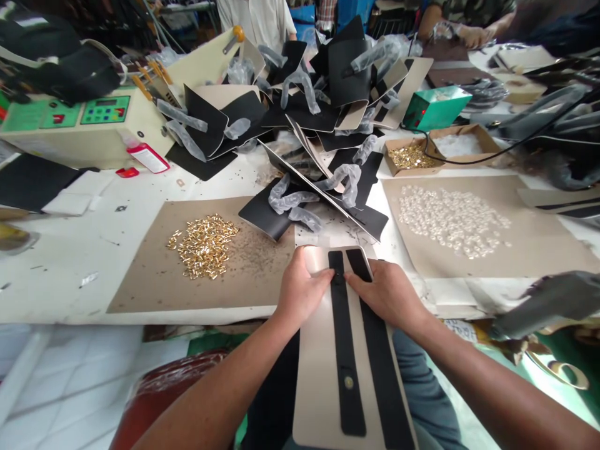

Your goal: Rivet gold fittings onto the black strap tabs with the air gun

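Note:
A long beige panel (316, 375) with two black strips lies over my lap, its far end at the table's front edge. My left hand (304, 284) grips its left side, the thumb pressed on the nearer black strip (344, 337). From the right, my right hand (391, 290) holds the other edge, with its thumb on the same strip. A small dark spot shows between the two thumb tips. Lower on that strip sits a small gold-coloured round piece (348, 382). The fingers of both hands are hidden under the panel.
Gold metal pieces (206, 245) lie on brown paper at left, clear round pieces (450, 219) on paper at right. Black panels with plastic-wrapped handles (300, 94) are heaped behind. Further back are a cream machine (89, 131), a green box (438, 107) and another person's hands (471, 36).

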{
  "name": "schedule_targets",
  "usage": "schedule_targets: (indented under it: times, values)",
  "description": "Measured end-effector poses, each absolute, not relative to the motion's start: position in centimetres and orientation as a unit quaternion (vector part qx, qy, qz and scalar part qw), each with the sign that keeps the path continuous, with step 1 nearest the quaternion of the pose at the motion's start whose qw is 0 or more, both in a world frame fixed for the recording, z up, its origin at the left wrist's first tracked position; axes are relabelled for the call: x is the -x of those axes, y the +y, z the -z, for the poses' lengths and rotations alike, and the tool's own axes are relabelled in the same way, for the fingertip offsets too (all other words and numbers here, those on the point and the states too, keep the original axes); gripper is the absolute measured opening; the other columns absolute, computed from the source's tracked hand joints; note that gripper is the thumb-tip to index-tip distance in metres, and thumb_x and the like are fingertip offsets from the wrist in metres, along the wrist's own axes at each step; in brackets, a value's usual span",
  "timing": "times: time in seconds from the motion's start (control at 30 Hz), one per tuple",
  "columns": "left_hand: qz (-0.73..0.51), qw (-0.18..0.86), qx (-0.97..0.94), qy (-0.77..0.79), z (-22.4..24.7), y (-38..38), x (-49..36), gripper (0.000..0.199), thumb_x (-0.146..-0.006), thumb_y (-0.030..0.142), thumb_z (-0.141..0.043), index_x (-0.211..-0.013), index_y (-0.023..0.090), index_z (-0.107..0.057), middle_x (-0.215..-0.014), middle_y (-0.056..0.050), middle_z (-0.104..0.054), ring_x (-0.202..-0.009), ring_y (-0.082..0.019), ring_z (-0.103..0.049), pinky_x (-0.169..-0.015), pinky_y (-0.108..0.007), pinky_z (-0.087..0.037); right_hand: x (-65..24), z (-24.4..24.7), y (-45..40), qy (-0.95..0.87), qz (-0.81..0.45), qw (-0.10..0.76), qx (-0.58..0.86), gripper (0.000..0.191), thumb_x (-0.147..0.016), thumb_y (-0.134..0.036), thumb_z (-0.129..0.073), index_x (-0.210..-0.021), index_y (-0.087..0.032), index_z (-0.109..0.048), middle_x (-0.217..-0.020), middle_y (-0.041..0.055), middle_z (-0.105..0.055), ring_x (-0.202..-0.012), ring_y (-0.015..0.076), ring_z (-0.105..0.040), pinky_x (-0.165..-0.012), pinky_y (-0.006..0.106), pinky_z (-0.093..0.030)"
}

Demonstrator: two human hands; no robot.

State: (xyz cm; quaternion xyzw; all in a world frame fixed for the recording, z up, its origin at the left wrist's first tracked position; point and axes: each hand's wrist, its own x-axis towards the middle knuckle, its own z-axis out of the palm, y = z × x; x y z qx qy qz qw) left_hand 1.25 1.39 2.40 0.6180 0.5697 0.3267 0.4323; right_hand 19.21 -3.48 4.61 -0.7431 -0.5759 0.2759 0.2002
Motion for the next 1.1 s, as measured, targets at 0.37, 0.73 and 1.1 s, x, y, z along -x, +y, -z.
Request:
schedule_targets:
  times: [0.37,0.73,1.1]
  values:
    - [-0.33,0.433,-0.617,0.569,-2.08,1.72,-1.26,0.042,-0.079,0.02,-0.08,-0.116,0.027,-0.063,-0.106,-0.001,-0.077,-0.099,-0.026,-0.074,-0.091,-0.04,-0.056,-18.91,-4.96,-2.98,-0.565,-0.281,0.173,0.757,0.026,-0.092,-0.041,-0.062,-0.078,-0.021,-0.072,-0.077,0.0055,-0.076,-0.07,0.0238,-0.07,-0.058,0.028,-0.039]
    - [-0.339,0.446,-0.607,0.564,-2.14,1.66,-1.23,0.042,-0.081,0.02,-0.079,-0.119,0.026,-0.062,-0.107,0.0,-0.077,-0.1,-0.024,-0.074,-0.09,-0.037,-0.056,-19.1,-4.72,-2.96,-0.549,-0.304,0.194,0.754,0.029,-0.091,-0.045,-0.06,-0.078,-0.022,-0.071,-0.076,0.004,-0.076,-0.067,0.0229,-0.069,-0.058,0.028,-0.039]
    - [-0.294,0.423,-0.622,0.59,-2.74,1.67,-1.25,0.045,-0.082,0.019,-0.078,-0.123,0.028,-0.061,-0.102,0.0,-0.078,-0.097,-0.027,-0.076,-0.089,-0.041,-0.059,-18.94,-4.43,-2.51,-0.576,-0.263,0.124,0.764,0.021,-0.092,-0.041,-0.061,-0.087,-0.024,-0.072,-0.08,0.0057,-0.077,-0.078,0.0269,-0.073,-0.065,0.03,-0.04]
